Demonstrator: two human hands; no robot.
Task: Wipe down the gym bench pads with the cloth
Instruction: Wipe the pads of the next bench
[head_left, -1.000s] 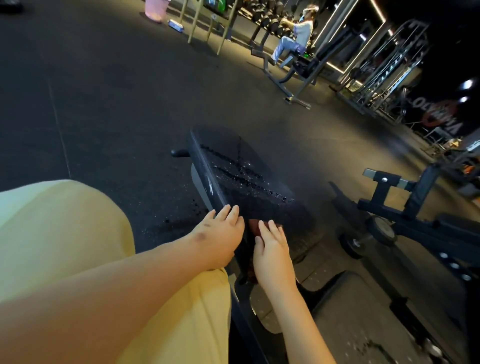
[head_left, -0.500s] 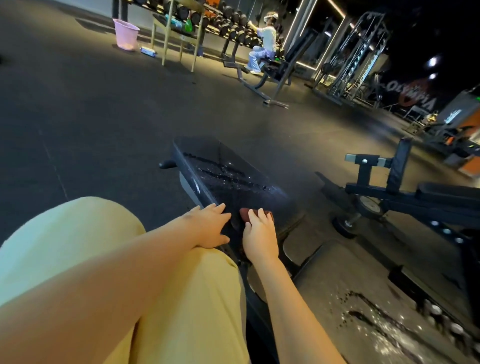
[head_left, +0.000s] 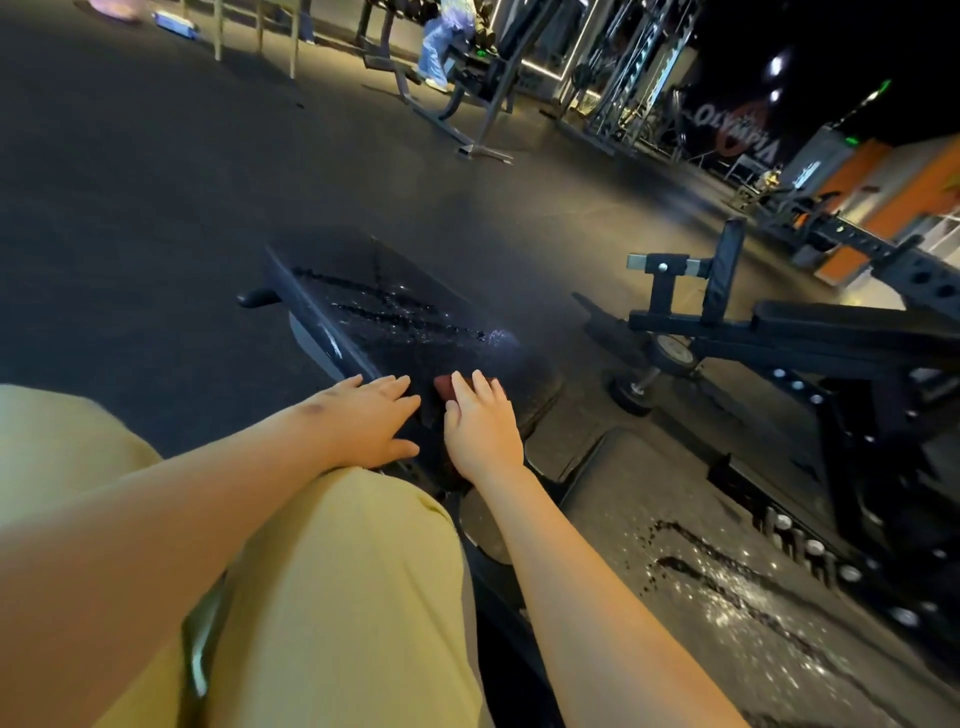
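The dark gym floor (head_left: 130, 182) spreads around a black bench pad (head_left: 395, 312) that runs away from the person, its surface beaded with streaks of liquid. A second pad (head_left: 701, 597) at lower right is wet too, and another bench (head_left: 779, 332) stands to the right. Yellow trousers (head_left: 337, 597) fill the lower left. The left hand (head_left: 363, 421) lies flat at the pad's near left edge, fingers straight. The right hand (head_left: 483, 426), fingers extended, presses a reddish cloth (head_left: 444, 387) onto the pad's near end, just beside the left hand.

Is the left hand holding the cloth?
No, the cloth lies under the right hand, while the left hand rests flat on the bench pad.
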